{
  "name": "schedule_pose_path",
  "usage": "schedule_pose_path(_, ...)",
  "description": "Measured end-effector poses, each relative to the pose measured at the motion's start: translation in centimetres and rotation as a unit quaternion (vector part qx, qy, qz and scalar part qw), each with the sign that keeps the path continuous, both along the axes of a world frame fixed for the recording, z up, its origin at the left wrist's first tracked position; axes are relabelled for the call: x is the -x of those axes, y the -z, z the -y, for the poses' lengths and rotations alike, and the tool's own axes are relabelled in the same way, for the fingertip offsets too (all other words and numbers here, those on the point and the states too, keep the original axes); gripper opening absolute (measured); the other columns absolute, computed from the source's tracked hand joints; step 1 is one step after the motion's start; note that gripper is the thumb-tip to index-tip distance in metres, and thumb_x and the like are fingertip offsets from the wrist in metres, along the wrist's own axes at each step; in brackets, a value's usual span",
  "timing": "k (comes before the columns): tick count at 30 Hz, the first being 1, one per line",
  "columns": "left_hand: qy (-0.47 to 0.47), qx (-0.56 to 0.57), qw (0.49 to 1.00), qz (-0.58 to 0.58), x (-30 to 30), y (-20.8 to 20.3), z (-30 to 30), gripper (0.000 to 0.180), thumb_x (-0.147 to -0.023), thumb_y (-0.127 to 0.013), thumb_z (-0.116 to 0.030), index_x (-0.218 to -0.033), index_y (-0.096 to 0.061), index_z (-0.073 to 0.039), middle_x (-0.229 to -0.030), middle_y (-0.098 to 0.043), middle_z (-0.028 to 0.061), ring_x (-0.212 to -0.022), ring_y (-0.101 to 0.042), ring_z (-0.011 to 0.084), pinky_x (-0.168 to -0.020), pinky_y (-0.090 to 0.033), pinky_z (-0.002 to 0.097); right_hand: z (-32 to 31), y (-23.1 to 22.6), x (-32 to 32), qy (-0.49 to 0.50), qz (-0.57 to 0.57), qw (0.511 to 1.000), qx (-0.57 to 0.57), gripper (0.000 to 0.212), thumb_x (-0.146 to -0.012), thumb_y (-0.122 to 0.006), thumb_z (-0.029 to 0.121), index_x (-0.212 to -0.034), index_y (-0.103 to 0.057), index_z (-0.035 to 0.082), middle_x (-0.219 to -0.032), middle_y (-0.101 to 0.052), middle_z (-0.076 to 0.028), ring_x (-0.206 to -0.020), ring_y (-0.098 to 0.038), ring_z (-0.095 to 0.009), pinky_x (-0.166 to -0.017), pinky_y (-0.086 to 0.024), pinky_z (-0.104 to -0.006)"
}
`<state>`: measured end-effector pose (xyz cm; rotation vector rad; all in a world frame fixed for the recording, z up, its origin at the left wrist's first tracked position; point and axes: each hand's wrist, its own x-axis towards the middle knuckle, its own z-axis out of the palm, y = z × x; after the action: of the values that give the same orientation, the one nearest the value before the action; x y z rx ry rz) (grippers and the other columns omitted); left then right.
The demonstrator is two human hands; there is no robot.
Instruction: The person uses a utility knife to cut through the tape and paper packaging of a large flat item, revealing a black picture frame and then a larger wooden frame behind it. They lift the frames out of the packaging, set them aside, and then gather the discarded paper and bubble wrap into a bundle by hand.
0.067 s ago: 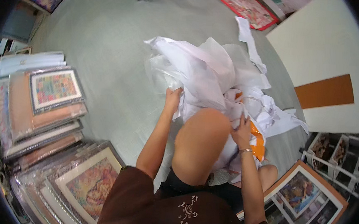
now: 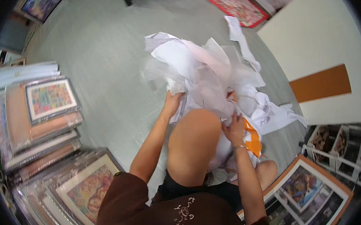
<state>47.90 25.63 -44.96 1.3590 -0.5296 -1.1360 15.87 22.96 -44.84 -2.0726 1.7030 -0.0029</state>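
A heap of crumpled white paper and thin translucent sheets [image 2: 208,72] lies on the floor in front of my raised knee. At its left side my left hand [image 2: 173,101] is closed around a bunched edge of the white sheets. My right hand [image 2: 234,131] rests on the heap's right side, its fingers apart against the white sheets. Right beside it is a piece of orange and white plastic [image 2: 252,138], partly covered by paper. My knee hides the near part of the heap, and the upper sheets are blurred by motion.
Framed pictures in clear wrap [image 2: 56,97] are stacked at the left. A wood-framed picture [image 2: 309,192] lies at the lower right, below a white rack [image 2: 336,152]. A large white board [image 2: 327,43] stands at the right. A long paper strip [image 2: 244,43] lies behind the heap.
The whole view has shifted slightly. The loose sheets on top of the heap have moved and folded over a little. Both hands keep about the same places on it.
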Motion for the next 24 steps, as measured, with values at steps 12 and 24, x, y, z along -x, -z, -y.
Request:
schedule_pose_path(12, 0.738, 0.044, 0.536, 0.407, 8.7, -8.7, 12.3, 0.109, -0.066, -0.078, -0.074, -0.144, -0.054, -0.001, -0.149, -0.05, 0.0247, -0.138, -0.047, 0.0393, -0.115, -0.038, 0.0442, 1.2, -4.4, 5.6, -0.165, 0.056, 0.977, 0.122, 0.035, -0.087, -0.074, 0.026, -0.117, -0.07, 0.007, -0.112, -0.073, -0.011, -0.104, -0.068, -0.031, -0.09, -0.053, -0.0418)
schedule_pose_path(24, 0.684, -0.001, 0.264, 0.68, 21.6, -6.0, 5.6, 0.09, -0.073, -0.071, -0.073, -0.141, -0.058, -0.015, -0.152, -0.049, 0.0144, -0.14, -0.046, 0.0329, -0.111, -0.04, 0.0579, 4.7, 9.9, 28.6, 0.591, 0.164, 0.79, -0.012, 0.079, -0.092, -0.065, 0.062, -0.136, -0.052, -0.002, -0.131, -0.062, -0.018, -0.124, -0.058, -0.03, -0.107, -0.045, -0.0388)
